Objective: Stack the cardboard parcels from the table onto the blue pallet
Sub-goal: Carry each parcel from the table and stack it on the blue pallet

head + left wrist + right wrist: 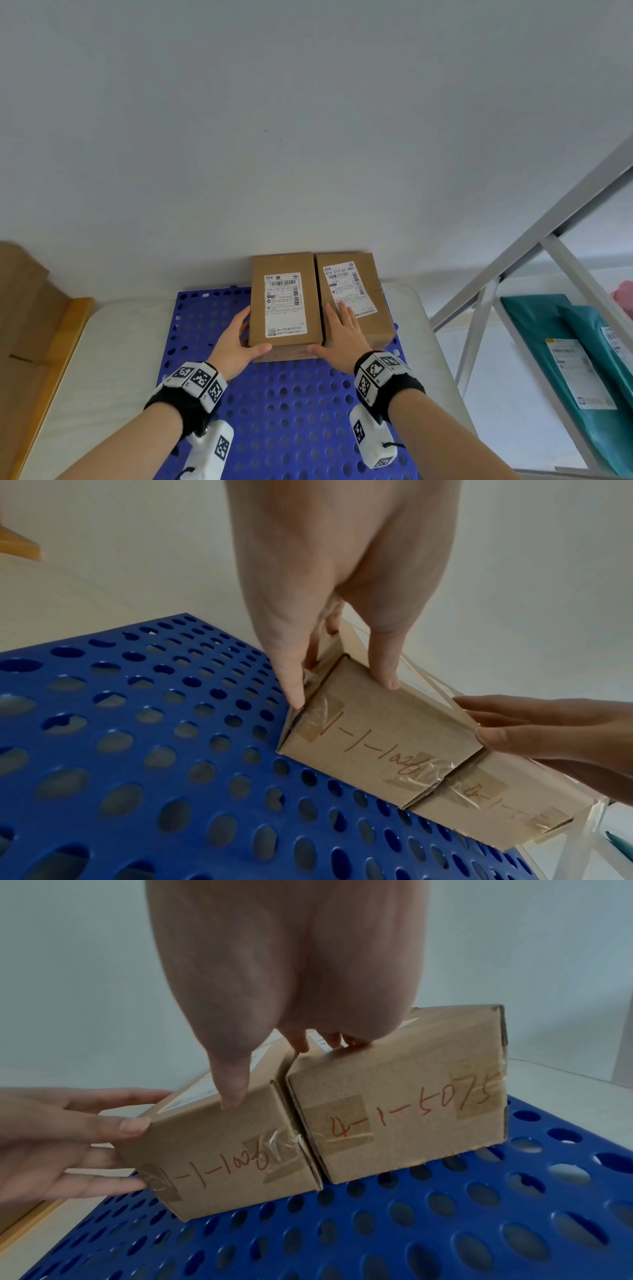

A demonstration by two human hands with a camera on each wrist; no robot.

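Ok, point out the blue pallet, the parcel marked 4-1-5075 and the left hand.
blue pallet [445,1218]: right wrist view, bare perforated deck.
parcel marked 4-1-5075 [404,1096]: right wrist view, end face.
left hand [233,346]: head view, back of hand.

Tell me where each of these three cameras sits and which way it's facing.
Head: worn on the head, looks forward and down at two parcels on the blue pallet; both forearms, left hand and right hand show.
Left wrist: looks along the left hand at the left parcel.
Right wrist: looks along the right hand at the right parcel.
Both wrist views share both parcels' taped, handwritten ends and the other hand.
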